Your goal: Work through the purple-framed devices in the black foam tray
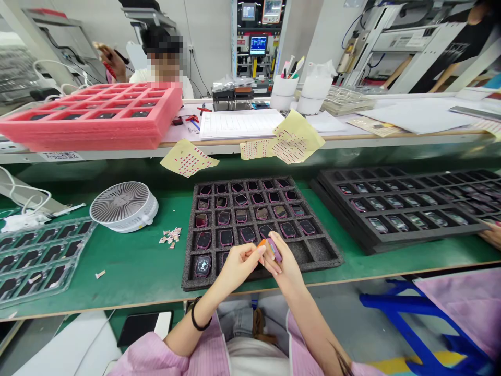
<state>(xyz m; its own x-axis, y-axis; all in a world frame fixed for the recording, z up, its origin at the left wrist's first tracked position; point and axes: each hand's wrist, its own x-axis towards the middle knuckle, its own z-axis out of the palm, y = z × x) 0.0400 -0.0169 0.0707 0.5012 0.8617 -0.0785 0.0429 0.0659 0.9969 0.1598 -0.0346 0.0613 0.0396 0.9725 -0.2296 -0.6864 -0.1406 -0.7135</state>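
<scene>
Both hands meet over the front of a dark foam tray (pixel 323 255) holding several watch-like devices. My right hand (pixel 285 258) is wrapped round a small purple device (pixel 276 251), partly hidden by the fingers. The fingertips of my left hand (pixel 242 263) pinch a small orange piece (pixel 263 243) against that device. A watch with a lit round dial (pixel 202 266) lies in the tray's front left compartment. Under and beside my right hand, the front right compartments show bare foam.
A white round fan (pixel 124 205) and small scattered pieces (pixel 170 237) are left of the tray. Clear trays (pixel 74 266) lie far left, stacked black trays (pixel 376 237) right. Above, a shelf carries pink foam (pixel 156 122). A person sits behind it; another hand (pixel 492 235) is far right.
</scene>
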